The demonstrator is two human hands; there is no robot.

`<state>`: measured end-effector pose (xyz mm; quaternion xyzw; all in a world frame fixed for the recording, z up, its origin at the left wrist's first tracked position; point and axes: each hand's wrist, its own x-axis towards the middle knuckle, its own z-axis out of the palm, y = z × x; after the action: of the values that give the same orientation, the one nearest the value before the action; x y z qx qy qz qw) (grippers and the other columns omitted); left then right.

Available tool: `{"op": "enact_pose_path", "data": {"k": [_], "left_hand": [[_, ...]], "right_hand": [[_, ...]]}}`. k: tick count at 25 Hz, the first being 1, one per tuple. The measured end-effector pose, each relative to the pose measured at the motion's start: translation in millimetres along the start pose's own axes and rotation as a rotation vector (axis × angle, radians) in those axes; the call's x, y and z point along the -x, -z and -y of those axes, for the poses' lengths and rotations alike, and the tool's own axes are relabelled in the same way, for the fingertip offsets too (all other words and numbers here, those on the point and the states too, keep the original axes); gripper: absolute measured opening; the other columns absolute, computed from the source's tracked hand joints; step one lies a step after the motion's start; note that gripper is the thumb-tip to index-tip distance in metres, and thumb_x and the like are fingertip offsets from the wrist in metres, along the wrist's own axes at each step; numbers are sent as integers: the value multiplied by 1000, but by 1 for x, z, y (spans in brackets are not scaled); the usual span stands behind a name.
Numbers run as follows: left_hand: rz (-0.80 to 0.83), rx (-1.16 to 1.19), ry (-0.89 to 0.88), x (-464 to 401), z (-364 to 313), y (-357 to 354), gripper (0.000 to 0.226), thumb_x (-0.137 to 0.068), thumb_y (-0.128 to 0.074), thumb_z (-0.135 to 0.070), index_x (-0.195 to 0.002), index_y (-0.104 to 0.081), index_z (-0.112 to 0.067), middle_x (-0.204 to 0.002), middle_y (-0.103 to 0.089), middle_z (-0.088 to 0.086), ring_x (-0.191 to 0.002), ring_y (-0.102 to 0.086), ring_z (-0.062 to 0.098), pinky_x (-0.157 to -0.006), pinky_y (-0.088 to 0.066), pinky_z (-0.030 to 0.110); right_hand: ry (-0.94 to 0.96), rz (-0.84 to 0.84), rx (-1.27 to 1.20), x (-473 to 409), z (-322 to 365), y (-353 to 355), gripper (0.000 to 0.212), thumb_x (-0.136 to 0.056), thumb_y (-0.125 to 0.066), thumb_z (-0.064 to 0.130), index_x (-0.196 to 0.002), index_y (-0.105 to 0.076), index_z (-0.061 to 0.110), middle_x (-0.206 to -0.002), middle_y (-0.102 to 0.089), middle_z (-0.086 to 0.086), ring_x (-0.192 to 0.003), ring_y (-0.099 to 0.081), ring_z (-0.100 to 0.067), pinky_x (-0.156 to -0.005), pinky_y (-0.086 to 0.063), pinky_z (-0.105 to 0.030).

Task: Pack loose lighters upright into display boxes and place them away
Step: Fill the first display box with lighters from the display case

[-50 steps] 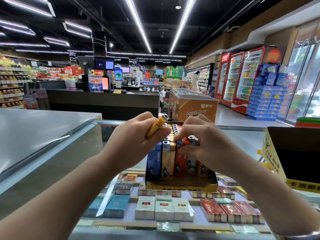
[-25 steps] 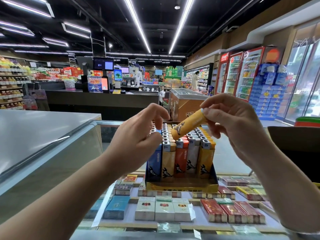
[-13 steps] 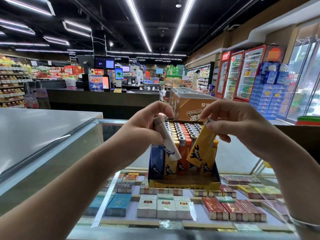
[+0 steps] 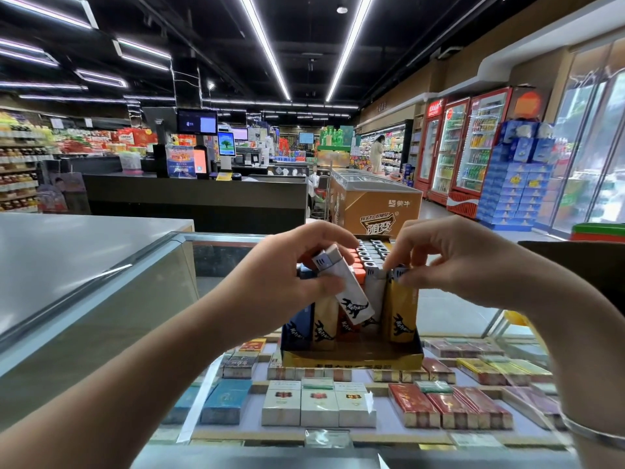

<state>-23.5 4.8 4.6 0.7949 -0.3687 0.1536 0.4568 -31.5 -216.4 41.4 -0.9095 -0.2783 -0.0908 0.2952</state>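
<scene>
A yellow display box [image 4: 351,358] of upright lighters stands on the glass counter in front of me. My left hand [image 4: 291,282] grips a white lighter [image 4: 345,286], tilted over the front row of the box. My right hand [image 4: 449,262] pinches the top of a yellow lighter [image 4: 400,309] that stands upright at the right end of the front row. Blue, cream, orange and white lighters fill the rest of that row. Rows of metal lighter tops show behind.
The glass counter [image 4: 236,445] shows cigarette packs [image 4: 318,404] beneath it. A dark cardboard box [image 4: 575,265] sits at the right, behind my right arm. A grey countertop [image 4: 67,252] lies to the left. A freezer chest [image 4: 375,204] stands beyond the counter.
The yellow lighter passed from my left hand to my right, which set it upright at the row's right end. My left hand took up a white lighter and holds it tilted.
</scene>
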Motion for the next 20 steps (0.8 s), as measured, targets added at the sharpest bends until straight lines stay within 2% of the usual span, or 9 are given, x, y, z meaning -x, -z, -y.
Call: {"op": "enact_pose_path", "data": {"k": [6,10,15,16,18,20], "left_hand": [[-34,-84,-38,0,1,-3,39,-76,-71,-16,-99,-56,-44,-96,-64,-23,-91,-62,0,-71,-55,20],[-38,-19,-35,0,4,-3,37,-76,-71,-15,-100,-59,-40,-95,-65,-17,-92,-63,6,-68,-55,22],[-70,91,-19,-1,4,-2,34,-68,-70,-29,-98,-61,-40,-93,-68,-10,-88,-65,9,-68,-55,21],[-78,96,-21,0,4,-2,35,-66,-69,-31,-99,-60,-40,-93,-68,-11,-88,-65,9,-68,-55,21],[-89,102,-26,0,3,-1,39,-65,-69,-32,-100,-57,-42,-93,-69,-11,-88,-65,9,-69,-55,22],[-82,95,-35,0,2,-1,44,-65,-70,-31,-102,-51,-44,-91,-69,-12,-86,-65,9,-71,-54,22]], "right_hand": [[65,13,64,1,5,-4,26,-76,-70,-1,-76,-67,24,-79,-56,16,-65,-48,-5,-62,-43,-18],[88,20,81,-1,8,-10,27,-75,-71,-2,-73,-65,25,-77,-55,27,-71,-50,4,-65,-40,-11],[26,108,266,-2,2,-12,22,-74,-73,7,-64,-64,25,-83,-47,14,-77,-48,1,-66,-43,-17],[44,85,231,-2,2,-11,19,-74,-74,11,-67,-65,26,-82,-49,12,-75,-49,0,-66,-43,-18],[122,-73,48,-2,7,-9,9,-70,-73,26,-73,-65,27,-74,-56,7,-69,-50,-4,-62,-45,-23],[210,-224,-136,0,13,-8,23,-64,-66,43,-81,-64,28,-74,-61,5,-67,-55,-8,-61,-49,-26]]}}
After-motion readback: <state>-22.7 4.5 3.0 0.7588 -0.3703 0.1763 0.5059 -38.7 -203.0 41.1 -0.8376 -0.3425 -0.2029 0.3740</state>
